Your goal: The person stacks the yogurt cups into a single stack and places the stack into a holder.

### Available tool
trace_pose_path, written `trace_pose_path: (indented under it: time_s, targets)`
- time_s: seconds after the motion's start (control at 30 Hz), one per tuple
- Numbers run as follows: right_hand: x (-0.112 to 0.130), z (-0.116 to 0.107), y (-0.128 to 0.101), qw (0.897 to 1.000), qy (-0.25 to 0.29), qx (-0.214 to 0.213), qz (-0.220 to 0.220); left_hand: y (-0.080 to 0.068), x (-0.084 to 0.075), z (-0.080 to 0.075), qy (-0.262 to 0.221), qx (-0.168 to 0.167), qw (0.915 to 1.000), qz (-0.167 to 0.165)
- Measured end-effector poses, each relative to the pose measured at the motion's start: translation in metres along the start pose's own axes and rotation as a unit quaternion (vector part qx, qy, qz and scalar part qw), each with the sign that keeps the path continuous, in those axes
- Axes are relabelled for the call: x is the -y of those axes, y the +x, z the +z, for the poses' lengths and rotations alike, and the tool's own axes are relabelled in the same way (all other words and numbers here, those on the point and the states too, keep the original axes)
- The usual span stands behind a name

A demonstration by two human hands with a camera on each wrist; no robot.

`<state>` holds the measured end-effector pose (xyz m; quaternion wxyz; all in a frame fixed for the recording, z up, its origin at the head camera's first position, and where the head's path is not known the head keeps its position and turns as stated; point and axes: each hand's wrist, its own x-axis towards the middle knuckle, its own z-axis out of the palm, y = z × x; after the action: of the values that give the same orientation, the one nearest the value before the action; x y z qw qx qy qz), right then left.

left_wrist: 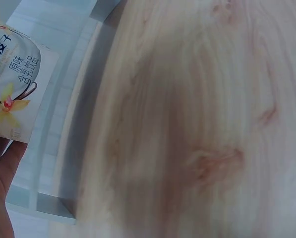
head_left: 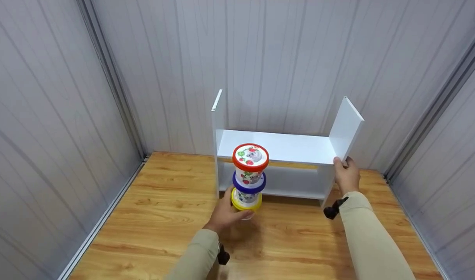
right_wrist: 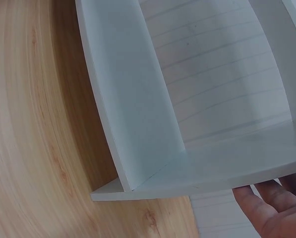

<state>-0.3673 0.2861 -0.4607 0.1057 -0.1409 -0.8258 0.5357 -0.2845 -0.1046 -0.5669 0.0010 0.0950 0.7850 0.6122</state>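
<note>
In the head view my left hand point(head_left: 225, 214) holds a stack of three tubs, its fingers and thumb round the lowest one. The top tub point(head_left: 250, 157) has a red lid with fruit pictures, the middle tub point(head_left: 249, 189) a blue rim, the bottom tub point(head_left: 256, 202) a yellow one. Behind the stack stands a white two-tier shelf point(head_left: 291, 147) with raised side panels. My right hand point(head_left: 347, 179) grips its right panel at the front edge, thumb on the inner side. The left wrist view catches a printed tub point(left_wrist: 19, 109) above the fingers.
The shelf stands on a wood-grain surface point(head_left: 163, 202) close to the back wall point(head_left: 183, 77). Pale panelled walls rise at left and right, with metal strips point(head_left: 109, 77) in the corners. The stack stands in front of the shelf's left half, overlapping both tiers.
</note>
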Motion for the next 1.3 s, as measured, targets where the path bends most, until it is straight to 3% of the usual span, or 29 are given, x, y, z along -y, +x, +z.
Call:
trace_pose_path:
  time_s: [0.27, 0.53, 1.03, 1.3]
  targets:
    - [0.000, 0.002, 0.000, 0.999, -0.012, -0.017, -0.026, 0.007, -0.014, -0.007, 0.009, 0.010, 0.9987, 0.049]
    - [0.003, 0.004, 0.000, 1.000, -0.001, 0.001, -0.009, 0.015, -0.030, -0.012, 0.014, 0.011, 0.9992, 0.036]
    - [0.002, 0.007, 0.000, 1.000, -0.001, 0.005, -0.004, 0.028, -0.059, -0.018, 0.001, 0.040, 0.9969, 0.067]
    - [0.004, 0.009, -0.001, 1.000, -0.012, -0.005, -0.022, 0.037, -0.077, -0.025, 0.010, 0.053, 0.9927, 0.108]
